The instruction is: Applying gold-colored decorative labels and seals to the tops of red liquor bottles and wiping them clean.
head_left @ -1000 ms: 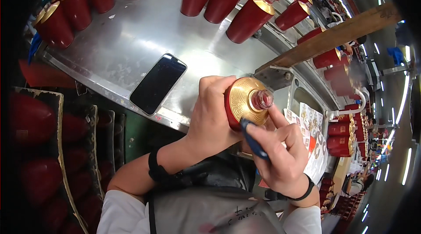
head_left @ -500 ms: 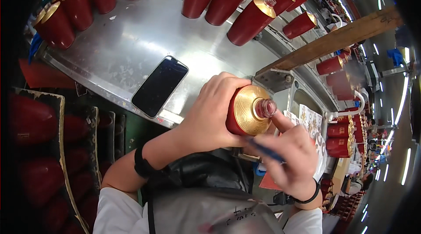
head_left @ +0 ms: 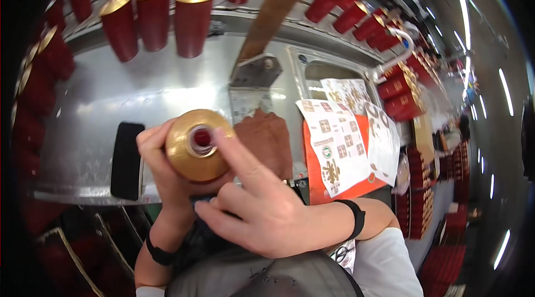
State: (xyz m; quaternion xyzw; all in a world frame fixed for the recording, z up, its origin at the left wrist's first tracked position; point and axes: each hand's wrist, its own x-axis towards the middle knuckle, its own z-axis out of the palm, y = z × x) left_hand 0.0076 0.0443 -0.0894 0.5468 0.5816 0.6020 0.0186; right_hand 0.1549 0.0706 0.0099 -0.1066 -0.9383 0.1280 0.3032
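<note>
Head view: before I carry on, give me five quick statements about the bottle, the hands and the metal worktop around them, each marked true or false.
1. The left hand grips the gold-shouldered bottle. True.
2. The phone lies to the right of that bottle. False: the phone lies to its left.
3. The right hand has its index finger stretched to the bottle's neck. True.
4. A cap covers the bottle's mouth. False: the mouth is open.
5. The white printed sheets lie to the left of the brown cloth. False: they lie to its right, partly over an orange sheet.
</note>
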